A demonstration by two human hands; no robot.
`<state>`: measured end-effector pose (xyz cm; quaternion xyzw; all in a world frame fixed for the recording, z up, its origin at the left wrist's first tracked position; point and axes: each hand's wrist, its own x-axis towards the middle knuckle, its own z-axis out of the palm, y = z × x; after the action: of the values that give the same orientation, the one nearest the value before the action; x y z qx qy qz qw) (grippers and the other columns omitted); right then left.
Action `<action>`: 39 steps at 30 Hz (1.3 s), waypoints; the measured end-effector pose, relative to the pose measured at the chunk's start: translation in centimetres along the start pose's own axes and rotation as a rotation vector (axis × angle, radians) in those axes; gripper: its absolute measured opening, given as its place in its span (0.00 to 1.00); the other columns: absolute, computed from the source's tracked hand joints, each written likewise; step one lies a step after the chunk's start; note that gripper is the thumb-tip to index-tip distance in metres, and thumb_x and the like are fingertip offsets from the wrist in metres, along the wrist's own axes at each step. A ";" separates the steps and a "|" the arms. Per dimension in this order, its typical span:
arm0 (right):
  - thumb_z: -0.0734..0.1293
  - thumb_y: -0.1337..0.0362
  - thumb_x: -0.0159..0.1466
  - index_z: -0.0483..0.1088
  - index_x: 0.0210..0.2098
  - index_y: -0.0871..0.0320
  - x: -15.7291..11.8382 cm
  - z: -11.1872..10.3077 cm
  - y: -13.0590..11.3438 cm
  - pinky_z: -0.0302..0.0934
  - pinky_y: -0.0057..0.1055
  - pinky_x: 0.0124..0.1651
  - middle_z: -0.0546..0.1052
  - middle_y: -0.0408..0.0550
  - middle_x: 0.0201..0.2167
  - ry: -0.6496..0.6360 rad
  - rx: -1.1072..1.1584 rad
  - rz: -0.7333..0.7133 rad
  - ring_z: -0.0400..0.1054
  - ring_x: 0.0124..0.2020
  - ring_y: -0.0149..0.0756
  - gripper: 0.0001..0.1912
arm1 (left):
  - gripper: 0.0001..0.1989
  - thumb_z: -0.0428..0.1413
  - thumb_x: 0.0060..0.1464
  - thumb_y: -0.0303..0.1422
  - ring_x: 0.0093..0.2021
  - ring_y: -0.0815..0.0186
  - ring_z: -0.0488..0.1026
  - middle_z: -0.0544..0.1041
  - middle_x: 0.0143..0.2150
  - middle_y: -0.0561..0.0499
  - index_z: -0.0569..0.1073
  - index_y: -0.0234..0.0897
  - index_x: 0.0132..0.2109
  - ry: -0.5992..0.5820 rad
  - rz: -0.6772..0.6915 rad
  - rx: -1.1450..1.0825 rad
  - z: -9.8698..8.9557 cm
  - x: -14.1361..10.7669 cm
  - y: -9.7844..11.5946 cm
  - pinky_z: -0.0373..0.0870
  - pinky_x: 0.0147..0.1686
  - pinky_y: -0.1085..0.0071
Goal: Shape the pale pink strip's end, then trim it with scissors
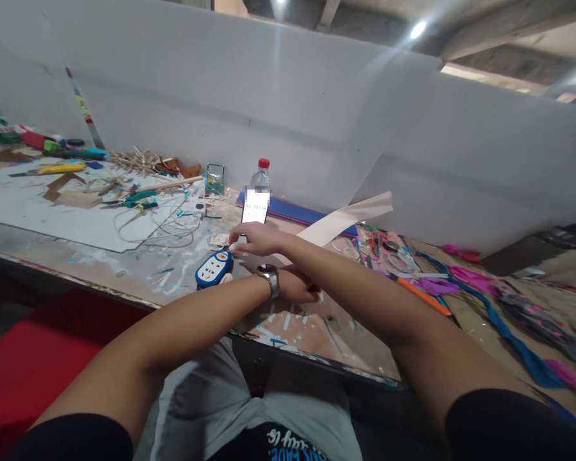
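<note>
My forearms cross over the table, the right above the left. My right hand point(256, 239) reaches to the left, its fingers bent and apart, just in front of a lit phone point(256, 208) standing upright with a timer on its screen. Close to those fingertips lies a blue and white power strip point(214, 267). My left hand point(295, 286), with a metal watch point(269, 276) on the wrist, is low over the table under the right forearm. Its fingers look curled at a small dark thing I cannot make out; the forearm partly hides them.
Behind the phone stands a clear bottle point(263, 173) with a red cap. A pale strip point(345, 219) lies across a blue board point(288, 210). Pliers point(137, 200), a yellow cutter point(61, 168) and sticks lie left. An orange cutter point(422, 296) and coloured scraps lie right.
</note>
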<state>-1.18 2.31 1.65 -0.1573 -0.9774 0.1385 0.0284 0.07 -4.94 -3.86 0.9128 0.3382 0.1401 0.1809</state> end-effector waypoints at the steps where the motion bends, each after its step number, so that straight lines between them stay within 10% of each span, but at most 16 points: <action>1: 0.68 0.65 0.65 0.76 0.46 0.60 -0.8 -0.5 0.6 0.59 0.27 0.42 0.80 0.50 0.45 0.067 0.030 -0.019 0.71 0.41 0.34 0.10 | 0.09 0.55 0.56 0.35 0.37 0.61 0.73 0.81 0.41 0.48 0.78 0.38 0.40 -0.001 0.017 -0.001 -0.1 0.0 0.0 0.65 0.37 0.67; 6: 0.61 0.63 0.70 0.74 0.48 0.60 -6.5 -2.7 5.4 0.57 0.27 0.39 0.80 0.48 0.39 0.276 -0.078 0.336 0.70 0.35 0.33 0.13 | 0.10 0.54 0.58 0.36 0.30 0.64 0.70 0.80 0.34 0.48 0.78 0.37 0.37 -0.007 0.065 -0.022 -0.4 0.2 0.1 0.59 0.29 0.68; 11: 0.69 0.49 0.64 0.71 0.55 0.61 -12.0 -1.7 9.2 0.57 0.31 0.40 0.81 0.58 0.42 0.029 -0.289 0.674 0.73 0.42 0.45 0.27 | 0.11 0.55 0.57 0.37 0.29 0.63 0.71 0.81 0.34 0.45 0.79 0.36 0.36 0.021 0.085 0.040 -0.2 0.4 0.2 0.57 0.28 0.67; 23: 0.64 0.60 0.67 0.74 0.44 0.59 -12.7 1.3 8.2 0.57 0.29 0.38 0.81 0.54 0.44 -0.013 -0.297 0.705 0.74 0.41 0.41 0.11 | 0.10 0.56 0.57 0.35 0.29 0.64 0.71 0.80 0.32 0.46 0.79 0.35 0.35 0.042 0.081 0.024 -0.5 0.2 -0.1 0.57 0.27 0.67; 39: 0.60 0.57 0.70 0.70 0.51 0.60 -12.6 1.8 7.6 0.61 0.35 0.46 0.75 0.60 0.53 0.063 -0.468 0.682 0.73 0.49 0.48 0.17 | 0.10 0.55 0.59 0.35 0.30 0.65 0.72 0.80 0.34 0.47 0.79 0.35 0.36 0.032 0.061 0.012 -0.8 0.1 0.0 0.58 0.30 0.68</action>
<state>12.83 4.81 -2.40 -0.4786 -0.8729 -0.0909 -0.0259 -0.13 -4.69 -3.15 0.9215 0.3138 0.1583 0.1655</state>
